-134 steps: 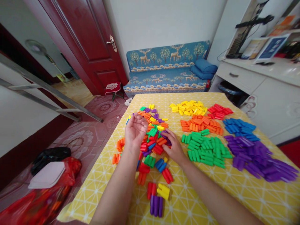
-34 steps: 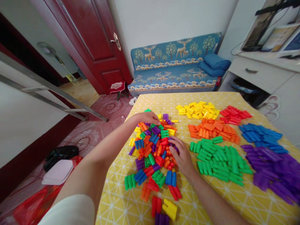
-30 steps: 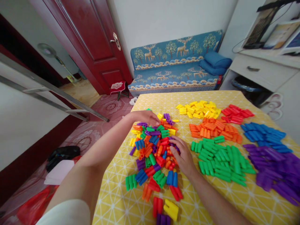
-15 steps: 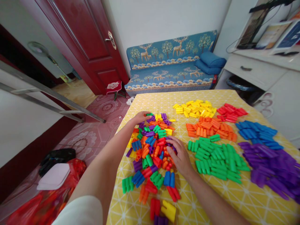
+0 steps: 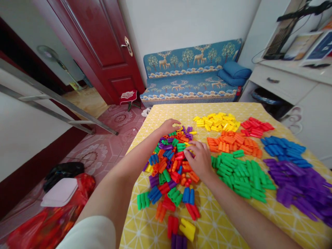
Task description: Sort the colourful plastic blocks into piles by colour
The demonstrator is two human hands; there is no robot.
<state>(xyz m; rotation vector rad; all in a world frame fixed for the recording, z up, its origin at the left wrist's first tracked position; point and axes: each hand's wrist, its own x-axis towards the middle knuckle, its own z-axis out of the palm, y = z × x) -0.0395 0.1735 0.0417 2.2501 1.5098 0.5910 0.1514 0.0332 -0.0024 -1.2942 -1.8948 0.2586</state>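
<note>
Plastic tube blocks, mixed colours (image 5: 166, 175), lie in a loose heap between & below my hands, on a yellow tablecloth w/ white lines (image 5: 207, 228). My L hand (image 5: 169, 127) is at the heap's far end, palm down, fingers bent & fairly narrow; a yellow piece (image 5: 179, 129) shows at the fingertips, but can't tell if it's gripped. My R hand (image 5: 199, 157) is over the heap's right edge, nearer me than the L, fingers half curled w/ thumb apart; what's under them is hidden, so can't tell if it holds anything.

Single-colour piles sit to the right of my R hand: green pile (image 5: 243, 173) just beside it, orange pile (image 5: 230, 141) beyond that, yellow pile (image 5: 218, 121) farther fwd, red pile (image 5: 256, 126) to the yellow's right, then blue pile (image 5: 284, 150) & purple pile (image 5: 301, 190) farthest right. Closer to me than both hands: a red piece (image 5: 172, 226), a yellow double piece (image 5: 187, 229) & a purple piece (image 5: 178, 241), grouped together.

Well beyond both hands, a blue sofa w/ deer & trees (image 5: 192, 71). Down left of my L arm, on the floor, a red plastic bag (image 5: 49, 216).
</note>
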